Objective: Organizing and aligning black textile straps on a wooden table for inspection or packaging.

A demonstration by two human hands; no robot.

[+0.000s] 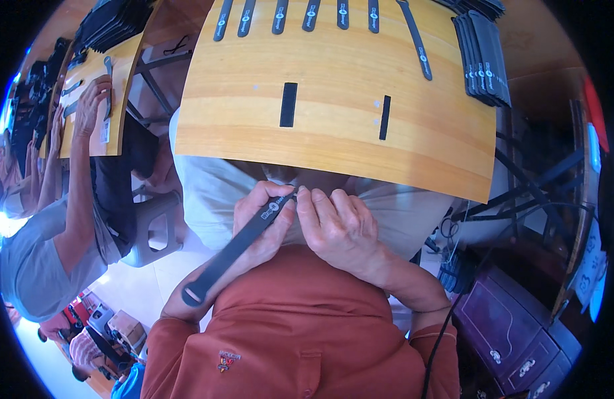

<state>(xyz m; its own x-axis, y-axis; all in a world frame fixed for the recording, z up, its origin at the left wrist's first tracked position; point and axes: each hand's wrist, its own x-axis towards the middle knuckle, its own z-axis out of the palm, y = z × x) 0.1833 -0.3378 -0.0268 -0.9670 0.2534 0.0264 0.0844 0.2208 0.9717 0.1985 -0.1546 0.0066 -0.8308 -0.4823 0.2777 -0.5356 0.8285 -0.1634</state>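
Your left hand (260, 223) and right hand (337, 226) meet below near edge of wooden bench (333, 143). Left grip closed around black strap (234, 249) with small white round label near top; strap slants down to looped end by your orange shirt (300, 332). Right fingertips pinch strap's top end. Row of straps (307, 14) lines far edge, tops cut off. Stacked straps (483, 56) at right corner. Strap tip hidden between fingers.

Both forearms rise from the lower edge in orange sleeves, elbows bent. The left hand (264, 223) and right hand (337, 226) meet knuckle to knuckle, fingers curled and pinched shut at the fingertips.
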